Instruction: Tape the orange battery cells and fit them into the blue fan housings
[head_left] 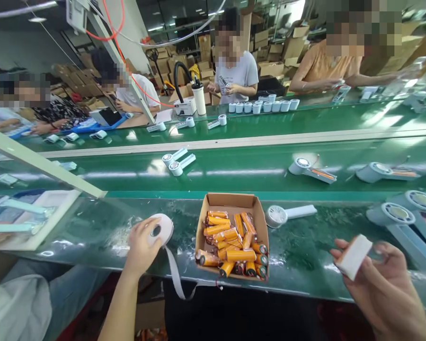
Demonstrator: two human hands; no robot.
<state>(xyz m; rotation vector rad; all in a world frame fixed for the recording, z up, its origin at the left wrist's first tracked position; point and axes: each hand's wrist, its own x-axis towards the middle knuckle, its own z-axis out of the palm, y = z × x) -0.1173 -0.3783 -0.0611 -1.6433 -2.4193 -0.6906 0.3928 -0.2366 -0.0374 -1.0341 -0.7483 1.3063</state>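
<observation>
My left hand (144, 246) grips a roll of white tape (166, 228) at the bench's near edge, left of the box. From the roll a loose strip (175, 274) hangs over the edge and curls to the right. My right hand (383, 282) holds up an orange battery (347, 248) between thumb and fingers; a white piece (357, 255) covers the side facing me. Between the hands stands an open cardboard box (229, 201) with several orange wrapped batteries (240, 255) inside. Just right of it lies a pale blue handheld fan (277, 216).
Beyond the bench runs a green conveyor belt (234, 168) carrying fan housings (175, 168), some with orange batteries (323, 174). More housings (390, 214) lie at my right. A white tray (62, 208) and a slanted post (46, 163) are at left. Several people sit across the line.
</observation>
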